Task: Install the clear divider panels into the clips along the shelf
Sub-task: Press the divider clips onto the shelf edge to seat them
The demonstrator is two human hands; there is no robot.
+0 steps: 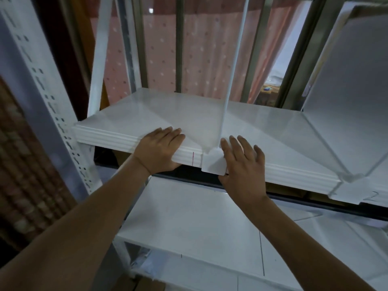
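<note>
A white shelf (130, 118) runs across the middle of the view. A clear divider panel (231, 70) stands upright on it, seen edge-on, its foot in a clear clip (213, 162) on the shelf's front lip. My left hand (159, 150) lies over the front edge left of the clip, fingers straight on the shelf top, thumb under the lip. My right hand (241, 162) is spread flat beside the clip's right side, thumb at its lower corner. A second clear panel (346, 97) stands in another clip (348, 177) at the right.
A perforated white upright (48, 106) rises at the left. A lower white shelf (189, 217) sits below my arms. A short red mark (192, 159) shows on the front lip left of the clip. Pink curtain and window bars fill the background.
</note>
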